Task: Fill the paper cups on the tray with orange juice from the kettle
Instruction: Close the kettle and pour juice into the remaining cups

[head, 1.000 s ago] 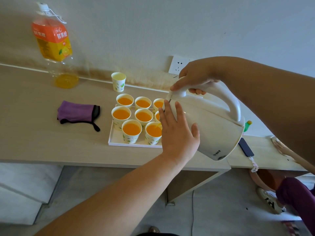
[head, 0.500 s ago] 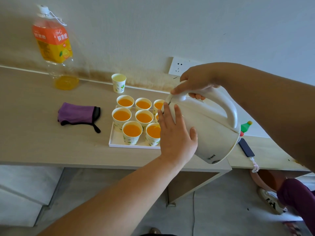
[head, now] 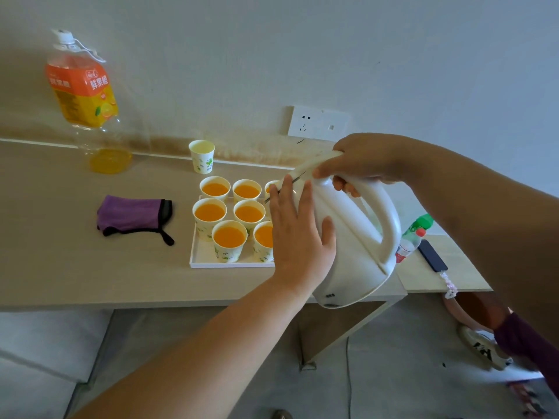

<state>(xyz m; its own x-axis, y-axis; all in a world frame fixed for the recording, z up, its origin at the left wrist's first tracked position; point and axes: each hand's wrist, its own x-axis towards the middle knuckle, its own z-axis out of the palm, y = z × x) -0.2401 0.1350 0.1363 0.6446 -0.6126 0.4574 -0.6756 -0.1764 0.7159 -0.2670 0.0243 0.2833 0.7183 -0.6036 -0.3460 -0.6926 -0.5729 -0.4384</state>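
Observation:
A white kettle (head: 351,252) is tilted to the left over the right side of a white tray (head: 205,257). My right hand (head: 363,160) grips the top of its handle. My left hand (head: 298,234) presses flat, fingers straight, against the kettle's side. Several paper cups (head: 229,238) holding orange juice stand on the tray; those on the right are hidden behind my left hand and the kettle. The spout is hidden too.
One more paper cup (head: 202,155) stands off the tray by the wall. A large juice bottle (head: 86,101) stands at the back left, a purple cloth pouch (head: 133,213) left of the tray. A small bottle (head: 411,237) and a phone (head: 432,255) lie to the right.
The kettle and both hands have shifted slightly; the kettle stays tilted over the tray's right side with the same hold.

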